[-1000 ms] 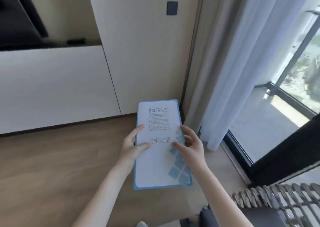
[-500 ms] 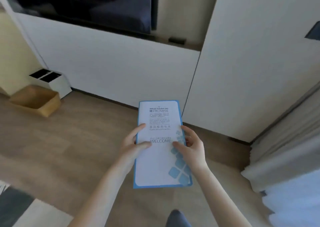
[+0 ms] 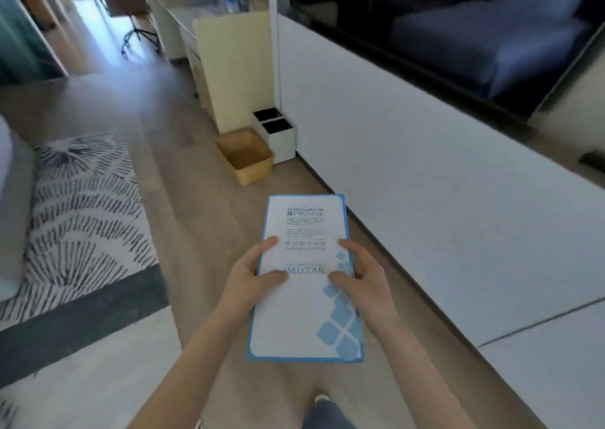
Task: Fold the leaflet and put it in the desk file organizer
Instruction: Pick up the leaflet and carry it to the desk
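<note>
I hold a tall white leaflet [image 3: 306,314] with a blue border and the word WELCOME flat in front of me, above the wooden floor. My left hand [image 3: 252,273] grips its left edge, thumb on top. My right hand [image 3: 361,276] grips the right edge the same way. A white two-slot box [image 3: 278,144] with dark openings stands on the floor against the wall ahead; I cannot tell if it is the file organizer.
A tan open box [image 3: 245,155] sits beside the white one. A long white cabinet [image 3: 425,199] under a dark TV screen [image 3: 474,26] runs along the right. A patterned rug [image 3: 75,216] lies left. A desk and chair stand far back.
The view has swung left from the curtain and window to the cabinet, boxes and rug. Both hands keep the same grip on the leaflet.
</note>
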`<state>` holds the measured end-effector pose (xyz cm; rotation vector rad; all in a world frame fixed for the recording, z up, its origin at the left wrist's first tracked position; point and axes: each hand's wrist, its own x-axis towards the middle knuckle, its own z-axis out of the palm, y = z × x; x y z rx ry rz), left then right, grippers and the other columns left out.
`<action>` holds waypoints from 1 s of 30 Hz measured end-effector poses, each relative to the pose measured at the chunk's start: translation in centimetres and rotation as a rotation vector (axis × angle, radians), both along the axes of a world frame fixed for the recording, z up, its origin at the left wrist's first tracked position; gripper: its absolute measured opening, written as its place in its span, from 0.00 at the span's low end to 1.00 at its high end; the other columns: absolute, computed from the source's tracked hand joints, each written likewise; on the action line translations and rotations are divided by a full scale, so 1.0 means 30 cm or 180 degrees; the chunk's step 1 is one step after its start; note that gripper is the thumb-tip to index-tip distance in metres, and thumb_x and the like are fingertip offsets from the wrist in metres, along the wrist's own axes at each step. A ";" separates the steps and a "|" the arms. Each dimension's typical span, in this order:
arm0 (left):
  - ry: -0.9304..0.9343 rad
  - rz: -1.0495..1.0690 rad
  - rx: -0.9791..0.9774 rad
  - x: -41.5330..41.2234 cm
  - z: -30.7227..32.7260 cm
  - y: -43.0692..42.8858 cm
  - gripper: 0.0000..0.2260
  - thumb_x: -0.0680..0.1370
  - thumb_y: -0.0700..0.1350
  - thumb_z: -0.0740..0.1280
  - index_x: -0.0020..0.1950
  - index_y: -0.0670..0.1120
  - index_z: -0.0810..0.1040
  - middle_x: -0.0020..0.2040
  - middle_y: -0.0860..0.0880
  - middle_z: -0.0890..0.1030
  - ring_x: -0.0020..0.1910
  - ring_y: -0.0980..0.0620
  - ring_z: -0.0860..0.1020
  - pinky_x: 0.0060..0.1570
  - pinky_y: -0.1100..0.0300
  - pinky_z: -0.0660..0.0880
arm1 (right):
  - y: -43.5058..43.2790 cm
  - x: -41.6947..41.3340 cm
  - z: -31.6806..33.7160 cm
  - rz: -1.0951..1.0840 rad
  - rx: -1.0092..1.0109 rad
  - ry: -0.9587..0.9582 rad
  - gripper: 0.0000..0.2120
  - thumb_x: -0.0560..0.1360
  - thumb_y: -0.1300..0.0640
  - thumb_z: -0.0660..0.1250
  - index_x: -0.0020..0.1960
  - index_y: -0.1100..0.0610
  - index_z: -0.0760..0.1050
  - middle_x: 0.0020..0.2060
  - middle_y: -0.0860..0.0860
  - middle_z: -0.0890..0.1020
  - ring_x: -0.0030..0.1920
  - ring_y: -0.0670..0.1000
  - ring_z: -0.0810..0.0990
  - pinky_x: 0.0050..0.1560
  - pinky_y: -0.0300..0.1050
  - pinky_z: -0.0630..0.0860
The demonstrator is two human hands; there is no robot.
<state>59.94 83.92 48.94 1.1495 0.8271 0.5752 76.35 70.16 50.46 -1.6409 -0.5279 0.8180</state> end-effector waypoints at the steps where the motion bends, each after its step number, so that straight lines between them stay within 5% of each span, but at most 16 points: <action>1: -0.0002 0.0160 0.0028 0.019 0.015 0.060 0.27 0.70 0.29 0.73 0.63 0.51 0.78 0.52 0.49 0.86 0.47 0.50 0.83 0.44 0.55 0.80 | 0.083 0.037 0.014 0.0135 0.0054 0.0026 0.25 0.70 0.68 0.71 0.61 0.45 0.76 0.46 0.46 0.87 0.44 0.49 0.86 0.43 0.44 0.83; 5: 0.0101 0.0834 0.0081 0.020 0.052 0.266 0.26 0.70 0.33 0.73 0.60 0.58 0.79 0.54 0.51 0.85 0.49 0.50 0.84 0.42 0.57 0.81 | 0.408 0.098 0.042 0.0725 0.0153 0.0147 0.26 0.71 0.69 0.70 0.62 0.45 0.77 0.47 0.46 0.87 0.45 0.50 0.86 0.45 0.47 0.84; 14: 0.0165 0.1939 -0.0028 -0.081 -0.043 0.789 0.26 0.71 0.33 0.73 0.62 0.57 0.78 0.56 0.50 0.84 0.52 0.46 0.83 0.50 0.46 0.81 | 1.165 0.049 -0.048 0.1712 0.0043 0.0168 0.26 0.71 0.68 0.70 0.61 0.43 0.76 0.48 0.49 0.87 0.46 0.55 0.86 0.47 0.53 0.84; 19: 0.0011 0.1948 -0.0029 -0.089 -0.025 1.243 0.25 0.73 0.32 0.71 0.62 0.57 0.78 0.58 0.49 0.83 0.53 0.45 0.83 0.51 0.43 0.81 | 1.633 0.045 -0.011 0.1809 0.0141 0.0088 0.24 0.72 0.70 0.70 0.62 0.47 0.75 0.51 0.51 0.86 0.46 0.54 0.86 0.40 0.43 0.83; 25: -0.0013 0.1739 0.0086 -0.021 0.065 1.780 0.26 0.69 0.36 0.73 0.62 0.58 0.78 0.59 0.49 0.83 0.54 0.45 0.83 0.52 0.43 0.81 | 2.128 0.115 0.056 0.1637 0.0160 0.0065 0.24 0.72 0.68 0.70 0.59 0.43 0.76 0.51 0.49 0.85 0.46 0.53 0.86 0.43 0.48 0.84; 30: 0.0053 0.1726 0.0104 0.057 0.019 2.214 0.26 0.72 0.31 0.71 0.64 0.54 0.77 0.59 0.48 0.83 0.53 0.45 0.83 0.51 0.45 0.81 | 2.563 0.189 0.010 0.1639 0.0105 0.0107 0.24 0.72 0.67 0.71 0.59 0.42 0.74 0.52 0.49 0.84 0.45 0.48 0.86 0.36 0.38 0.81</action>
